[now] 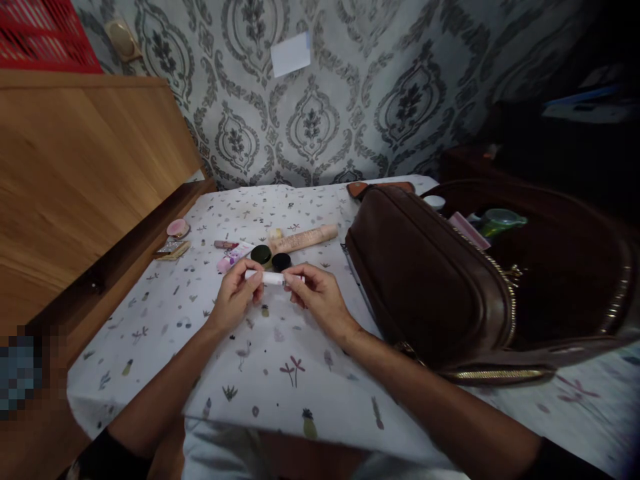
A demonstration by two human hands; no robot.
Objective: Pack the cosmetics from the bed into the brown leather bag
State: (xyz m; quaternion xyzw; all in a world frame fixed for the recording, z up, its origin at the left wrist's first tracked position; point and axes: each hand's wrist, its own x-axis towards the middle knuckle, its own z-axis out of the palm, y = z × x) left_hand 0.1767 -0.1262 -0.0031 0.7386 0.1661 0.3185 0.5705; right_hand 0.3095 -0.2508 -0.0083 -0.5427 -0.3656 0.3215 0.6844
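Observation:
A slim white cosmetic tube (273, 277) is held level between both hands, over the near side of a cluster of toiletries. My left hand (236, 293) pinches its left end with thumb and fingers. At the right end, the fingers of my right hand (323, 299) are closed on the same tube. Just beyond it stand a dark green-lidded jar (261, 254) and a black-lidded jar (281, 261). Behind these lies a long beige squeeze tube (305, 239). To the left are a pink and purple tube (235, 256) and a small reddish tube (226, 245).
An unzipped dark brown bag (420, 267) fills the right side, with a green-tinted container (500, 220) inside. A pink round case (178, 228) and a glittery compact (173, 250) lie at the table's left edge. A wooden panel (90, 153) rises on the left.

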